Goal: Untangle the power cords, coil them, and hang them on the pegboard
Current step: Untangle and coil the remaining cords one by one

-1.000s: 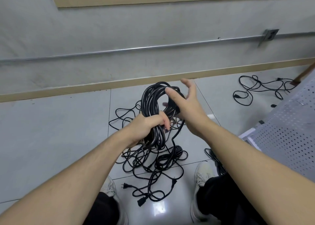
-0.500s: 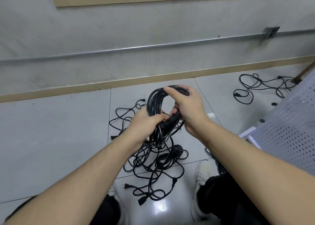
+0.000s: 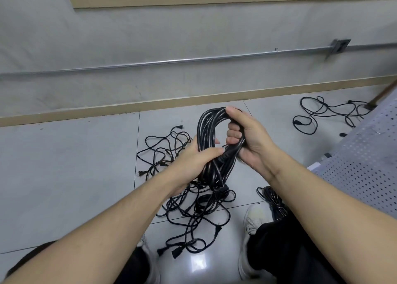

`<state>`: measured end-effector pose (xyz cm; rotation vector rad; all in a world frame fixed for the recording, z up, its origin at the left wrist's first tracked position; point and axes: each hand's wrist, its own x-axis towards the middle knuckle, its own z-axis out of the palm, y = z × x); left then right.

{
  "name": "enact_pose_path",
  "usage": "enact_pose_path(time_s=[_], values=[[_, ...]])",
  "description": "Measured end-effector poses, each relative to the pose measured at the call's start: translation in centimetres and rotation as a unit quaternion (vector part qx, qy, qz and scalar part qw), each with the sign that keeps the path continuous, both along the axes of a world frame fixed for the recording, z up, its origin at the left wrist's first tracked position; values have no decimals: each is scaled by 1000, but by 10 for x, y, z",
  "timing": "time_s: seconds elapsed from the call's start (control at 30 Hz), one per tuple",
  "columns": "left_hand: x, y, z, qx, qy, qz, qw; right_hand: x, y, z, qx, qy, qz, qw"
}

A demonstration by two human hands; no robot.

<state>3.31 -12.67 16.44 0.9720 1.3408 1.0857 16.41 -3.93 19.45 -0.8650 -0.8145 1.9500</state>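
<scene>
at the centre of the frame both hands clamp a thick oval coil of glossy black cord (image 3: 209, 137): the left hand (image 3: 193, 163) wrapped tight around its lower waist, the right hand (image 3: 247, 141) fisted through its upper right loop. below it a loose tangle of thin black cords (image 3: 193, 210) sprawls on smooth grey floor tiles (image 3: 64, 165), another cord (image 3: 326, 113) lies at upper right, and a perforated grey pegboard (image 3: 365, 161) slants along the right edge.

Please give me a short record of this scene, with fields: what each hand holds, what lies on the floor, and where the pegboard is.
left hand: closed grip on lower part of coil
right hand: closed grip on coil's upper right side
tangle: on floor below the hands, not coiled
loose cord: on floor, far right, near wall
second coil: on floor by right shoe
pegboard: right edge, no cords on the part in view
</scene>
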Motion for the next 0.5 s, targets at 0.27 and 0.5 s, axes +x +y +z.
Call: enact_pose_path(time_s=[0.27,0.5], values=[[7,-11,-3,-60,-130,-102,984,1,-5,6,-15,34,36,999],[10,-6,-1,-134,-240,-134,952,6,3,-4,-8,24,49,999]])
